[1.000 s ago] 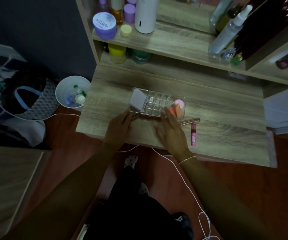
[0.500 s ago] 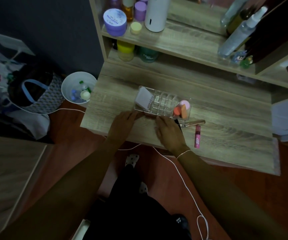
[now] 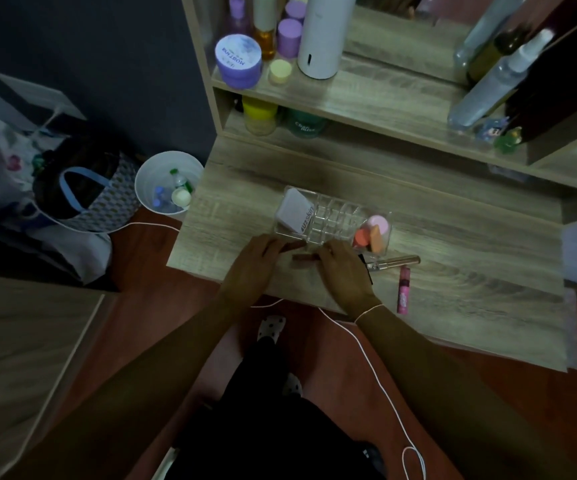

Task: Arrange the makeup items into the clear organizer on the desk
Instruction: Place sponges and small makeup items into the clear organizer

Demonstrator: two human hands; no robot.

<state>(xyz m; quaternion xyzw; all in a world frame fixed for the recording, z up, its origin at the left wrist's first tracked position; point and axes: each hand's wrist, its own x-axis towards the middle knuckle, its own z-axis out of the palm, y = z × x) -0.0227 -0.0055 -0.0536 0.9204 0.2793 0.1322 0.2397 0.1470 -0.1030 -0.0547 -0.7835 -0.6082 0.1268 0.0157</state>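
Note:
The clear organizer (image 3: 335, 216) stands mid-desk. A white compact (image 3: 294, 212) leans in its left section, and pink and orange sponges (image 3: 372, 233) fill its right end. My left hand (image 3: 256, 261) is at the organizer's front left corner, fingers closed on a dark brown stick (image 3: 293, 245). My right hand (image 3: 344, 271) is just right of it, fingertips on the right end of a second brown tube (image 3: 303, 258) lying on the desk. A gold tube (image 3: 396, 262) and a pink tube (image 3: 403, 284) lie right of my right hand. A black item (image 3: 366, 271) is partly hidden under it.
Jars and bottles (image 3: 273, 46) crowd the shelves behind the desk (image 3: 470, 271), with spray bottles (image 3: 488, 81) at the right. A white bin (image 3: 148, 181) and a bag (image 3: 82, 192) sit on the floor to the left. A white cord (image 3: 366, 358) runs off the desk's front edge.
The view has shifted, so the desk sits further right. My left hand has closed on a brown stick, and my right hand has moved left from the organizer's right end to the second tube.

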